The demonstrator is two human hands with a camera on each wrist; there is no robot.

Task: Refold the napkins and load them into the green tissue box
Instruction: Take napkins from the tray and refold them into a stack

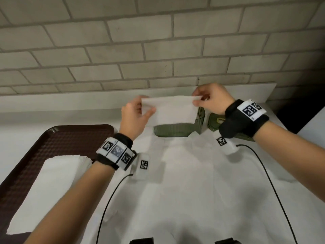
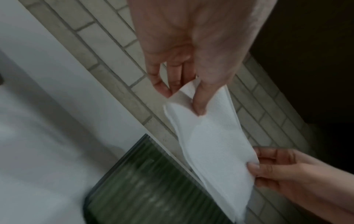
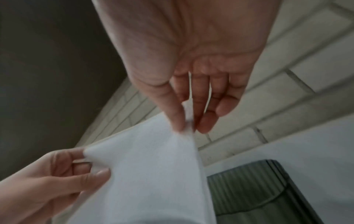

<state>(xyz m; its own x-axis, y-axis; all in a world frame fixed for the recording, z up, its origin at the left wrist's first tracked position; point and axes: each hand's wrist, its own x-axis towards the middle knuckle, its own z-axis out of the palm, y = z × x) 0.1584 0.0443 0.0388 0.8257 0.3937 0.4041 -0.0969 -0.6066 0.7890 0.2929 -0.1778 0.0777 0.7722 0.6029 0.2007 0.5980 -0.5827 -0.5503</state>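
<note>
A white napkin (image 1: pixel 171 110) is held stretched in the air above the green tissue box (image 1: pixel 173 132), which stands on the white worktop (image 1: pixel 193 182) near the brick wall (image 1: pixel 158 41). The left hand (image 1: pixel 134 118) pinches the napkin's left end between thumb and fingers; the right hand (image 1: pixel 212 101) pinches its upper right corner. Just right of the box lies its green lid (image 1: pixel 215 123), partly hidden by the right wrist. On the left, a dark brown tray (image 1: pixel 52 138) carries a stack of napkins (image 1: pixel 51 187). Both wristbands bear black-and-white square markers; no writing is legible.
</note>
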